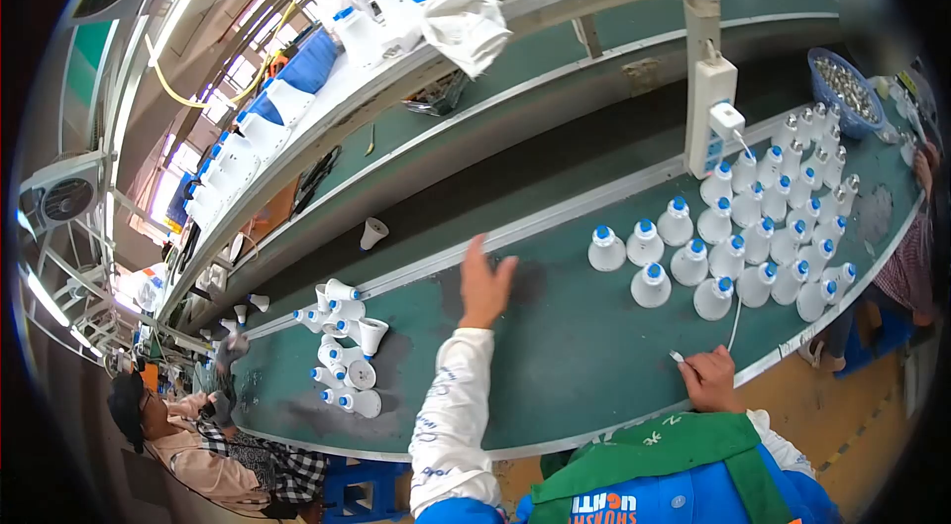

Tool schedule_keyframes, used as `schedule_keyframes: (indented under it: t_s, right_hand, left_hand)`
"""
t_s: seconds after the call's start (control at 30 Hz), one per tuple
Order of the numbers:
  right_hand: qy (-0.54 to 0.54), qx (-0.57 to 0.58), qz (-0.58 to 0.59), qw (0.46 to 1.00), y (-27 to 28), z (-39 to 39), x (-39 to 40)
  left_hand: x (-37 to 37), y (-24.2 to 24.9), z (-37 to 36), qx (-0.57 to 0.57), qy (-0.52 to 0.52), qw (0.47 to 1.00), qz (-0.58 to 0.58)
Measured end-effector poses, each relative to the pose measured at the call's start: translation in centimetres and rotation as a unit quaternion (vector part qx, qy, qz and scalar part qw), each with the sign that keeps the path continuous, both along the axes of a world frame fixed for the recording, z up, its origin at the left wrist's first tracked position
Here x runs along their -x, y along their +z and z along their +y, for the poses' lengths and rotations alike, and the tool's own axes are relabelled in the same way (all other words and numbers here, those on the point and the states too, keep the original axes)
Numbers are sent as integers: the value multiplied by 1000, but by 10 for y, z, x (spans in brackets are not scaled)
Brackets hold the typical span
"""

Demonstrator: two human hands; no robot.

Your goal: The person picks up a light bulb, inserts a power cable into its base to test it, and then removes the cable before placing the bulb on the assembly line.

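Note:
My left hand (483,284) reaches over the middle of the green table (555,356), fingers apart and holding nothing. To the right, near the front edge, my right hand (710,377) is closed on a white cable (734,326) with a small plug end sticking out to the left. The cable passes among the upright bulb housings. White cone-shaped bulb housings with blue tips (651,286) stand in rows on the right. On the left, several more housings (362,374) lie and stand in a loose pile.
A power strip (715,118) hangs on a post behind the rows. A blue basket of metal parts (845,93) sits at the far right. One housing (373,233) lies on the conveyor. Co-workers (198,435) are at the left and the far right edge.

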State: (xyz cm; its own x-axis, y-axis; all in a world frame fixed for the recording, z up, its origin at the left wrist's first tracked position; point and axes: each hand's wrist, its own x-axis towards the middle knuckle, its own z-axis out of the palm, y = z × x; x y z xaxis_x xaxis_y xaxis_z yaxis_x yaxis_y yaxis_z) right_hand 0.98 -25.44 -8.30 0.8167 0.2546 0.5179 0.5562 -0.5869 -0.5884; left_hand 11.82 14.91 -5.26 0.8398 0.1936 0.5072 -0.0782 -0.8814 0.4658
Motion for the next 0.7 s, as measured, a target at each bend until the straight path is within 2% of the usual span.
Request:
schedule_keyframes:
  t_s: [0.03, 0.07, 0.1, 0.13, 0.17, 0.23, 0.33, 0.4, 0.5, 0.6, 0.67, 0.7]
  right_hand:
    - [-3, 11, -3, 1000, 0, 0, 0]
    - [-1, 15, 3, 1000, 1, 0, 0]
    - [3, 17, -2, 1000, 0, 0, 0]
    - [1, 26, 0, 1000, -3, 0, -1]
    - [0, 36, 1, 999, -5, 0, -1]
    - [-9, 45, 15, 999, -6, 1, 1]
    - [-41, 78, 36, 995, -21, -4, 5]
    - [-63, 107, 40, 991, -32, -8, 7]
    - [-59, 134, -12, 989, -35, -9, 5]
    - [-57, 158, -7, 986, -29, -7, 6]
    - [-55, 167, -11, 984, -32, -10, 4]
    - [-49, 172, -18, 984, -34, -11, 6]
  left_hand:
    - [-2, -10, 39, 19, 25, 999, -39]
    - [4, 1, 64, 110, 74, 991, -11]
    - [1, -9, 101, 101, 138, 985, -25]
    - [-1, -22, 140, 67, 154, 984, -64]
    - [-1, -18, 164, 106, 186, 976, -41]
    - [-7, -16, 203, 72, 282, 957, 1]
    - [-26, -16, 244, 34, 341, 938, 51]
    - [-42, -16, 265, 31, 366, 928, 68]
    - [-69, -34, 304, 8, 412, 905, 105]
    - [-86, -49, 323, -39, 420, 902, 89]
    - [-83, -32, 317, -62, 412, 890, 184]
    - [-79, -30, 310, -66, 409, 890, 189]
